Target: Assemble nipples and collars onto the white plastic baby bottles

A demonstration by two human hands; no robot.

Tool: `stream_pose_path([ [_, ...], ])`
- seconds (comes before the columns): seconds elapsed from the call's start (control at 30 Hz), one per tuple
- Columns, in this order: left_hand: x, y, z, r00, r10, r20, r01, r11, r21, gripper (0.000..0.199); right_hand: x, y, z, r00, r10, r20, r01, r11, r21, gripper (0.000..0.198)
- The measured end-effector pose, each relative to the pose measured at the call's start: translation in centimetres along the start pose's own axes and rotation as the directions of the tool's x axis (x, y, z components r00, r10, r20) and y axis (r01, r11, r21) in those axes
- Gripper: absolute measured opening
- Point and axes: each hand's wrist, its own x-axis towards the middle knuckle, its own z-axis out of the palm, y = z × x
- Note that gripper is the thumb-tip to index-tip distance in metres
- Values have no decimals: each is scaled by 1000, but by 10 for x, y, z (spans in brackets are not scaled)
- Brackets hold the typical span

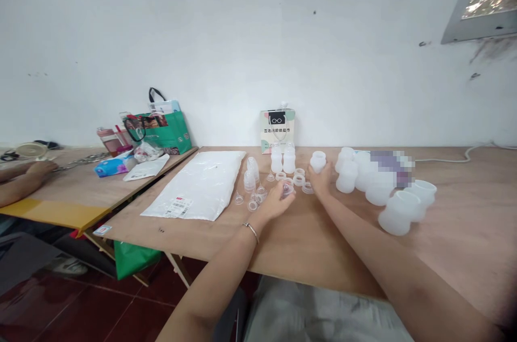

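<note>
My right hand [320, 181] is wrapped round a frosted white baby bottle [318, 161], upright with its open neck on top. To its left, my left hand [275, 203] pinches a clear bottle ring [287, 188]; a small purplish spot shows at its middle. Loose bottle rings [299, 177] lie between the hands and the back of the table. Clear bottle nipples [262, 191] rest left of my left hand, beside several clear bottle caps [249, 181]. Two assembled baby bottles [288, 163] stand behind them. More frosted bottles [346, 178] are grouped to the right of my right hand.
A white mailer bag [197, 183] lies left on the wooden table [315, 256]. A paper bag [266, 129] leans against the wall. On the adjoining table are a green bag [177, 132], a blue tissue pack [115, 165] and another person's hands [40, 168]. A cable runs back right.
</note>
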Motion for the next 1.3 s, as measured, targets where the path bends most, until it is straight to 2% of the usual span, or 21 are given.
stream_pose_path([
  [0.1,5,-5,4,994,-46,-98,27,982,-185,25,-30,-15,-19,998,-36,55,34,999,27,63],
  [0.23,13,-8,6,961,-159,-225,37,884,-467,32,-63,-29,-43,948,-120,293,120,993,17,67],
  [0.33,16,-7,5,962,-191,-196,32,789,-614,36,-74,-34,-53,888,-87,452,128,990,-61,64],
  [0.43,17,-7,4,975,-161,-154,19,750,-662,37,-77,-37,-57,847,-107,520,195,974,-118,51],
  [0.5,18,-8,4,979,-131,-157,-1,765,-644,37,-77,-39,-57,835,-158,527,265,955,-133,48],
  [0.6,17,-10,5,985,-94,-147,-13,799,-601,37,-77,-43,-59,841,-216,496,332,930,-159,48],
  [0.77,18,-11,5,990,-94,-105,16,815,-579,36,-78,-43,-62,839,-287,462,430,870,-241,49],
  [0.93,18,-10,6,983,-147,-113,61,830,-554,37,-77,-37,-62,789,-399,467,573,753,-324,45],
  [1.03,16,-6,6,982,-157,-106,68,816,-574,36,-75,-37,-64,768,-422,482,610,713,-347,43],
  [1.17,12,1,3,993,-103,-58,48,797,-602,35,-74,-42,-68,776,-397,491,581,754,-308,42],
  [1.23,11,2,1,998,-62,-28,33,793,-608,35,-74,-45,-68,798,-343,495,504,831,-237,44],
  [1.3,12,3,-1,1000,-18,22,27,783,-621,37,-74,-46,-68,820,-265,507,373,920,-121,48],
])
